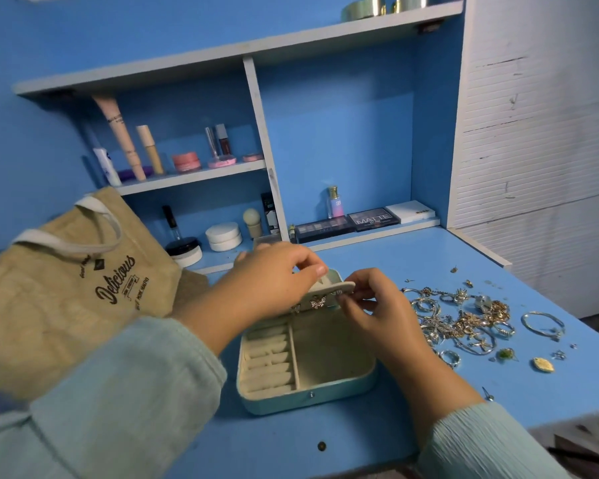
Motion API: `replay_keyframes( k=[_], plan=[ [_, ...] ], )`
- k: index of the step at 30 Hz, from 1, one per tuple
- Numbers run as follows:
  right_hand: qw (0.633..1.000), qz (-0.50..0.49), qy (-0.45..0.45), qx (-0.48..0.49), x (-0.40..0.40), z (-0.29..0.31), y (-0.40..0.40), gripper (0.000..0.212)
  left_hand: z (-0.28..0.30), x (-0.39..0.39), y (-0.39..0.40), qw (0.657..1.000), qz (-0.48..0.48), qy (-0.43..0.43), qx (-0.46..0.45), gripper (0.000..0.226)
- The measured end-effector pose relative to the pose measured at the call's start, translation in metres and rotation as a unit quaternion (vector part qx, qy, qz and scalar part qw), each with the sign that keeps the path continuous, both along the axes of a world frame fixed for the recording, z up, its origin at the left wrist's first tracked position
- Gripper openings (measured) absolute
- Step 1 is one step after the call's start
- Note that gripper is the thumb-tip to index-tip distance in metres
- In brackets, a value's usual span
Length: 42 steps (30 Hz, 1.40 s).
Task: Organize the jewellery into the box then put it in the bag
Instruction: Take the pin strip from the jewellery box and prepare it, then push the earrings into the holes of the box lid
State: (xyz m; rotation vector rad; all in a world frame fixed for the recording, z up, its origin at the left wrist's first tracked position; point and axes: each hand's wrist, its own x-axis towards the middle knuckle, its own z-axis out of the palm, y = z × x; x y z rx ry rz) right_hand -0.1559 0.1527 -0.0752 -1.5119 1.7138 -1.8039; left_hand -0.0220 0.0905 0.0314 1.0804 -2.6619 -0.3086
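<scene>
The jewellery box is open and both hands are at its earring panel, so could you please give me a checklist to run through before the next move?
1. Jewellery box open, steady on the desk: ok.
2. Large compartment free: ok.
3. Left hand holds the earring panel: ok.
4. Right hand pinches the panel's edge: ok.
5. Butterfly earring fully fastened: cannot tell.
6. Jewellery pile sorted: not ok, tangled.
</scene>
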Motion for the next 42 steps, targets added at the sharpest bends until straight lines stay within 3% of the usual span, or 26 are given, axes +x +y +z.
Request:
replay_keyframes(
  k=[9, 19, 25, 32, 37, 42],
  plan=[
    [0.984, -0.04, 0.066, 0.159, -0.003, 0.028, 0.006, 0.008, -0.022, 0.009, 0.026, 0.988, 0.056, 0.014, -0.141, 0.02],
    [0.949, -0.009, 0.17, 0.264, -0.025, 0.054, 0.037, 0.006, -0.039, 0.008, 0.044, 0.989, 0.049, 0.013, -0.136, 0.024],
    [0.921, -0.06, 0.242, 0.299, -0.062, 0.072, 0.054, 0.014, -0.046, 0.004, 0.046, 0.992, 0.039, -0.007, -0.122, 0.028],
    [0.88, -0.071, 0.283, 0.374, -0.101, 0.077, 0.067, 0.011, -0.029, -0.024, 0.042, 0.988, -0.015, -0.135, -0.076, 0.027],
    [0.858, -0.065, 0.3, 0.411, -0.124, 0.078, 0.067, 0.014, -0.015, -0.067, 0.021, 0.963, -0.048, -0.264, -0.035, 0.037],
    [0.842, -0.083, 0.286, 0.45, -0.158, 0.074, 0.06, 0.015, -0.01, -0.12, -0.013, 0.952, -0.086, -0.292, 0.023, 0.039]
  ],
)
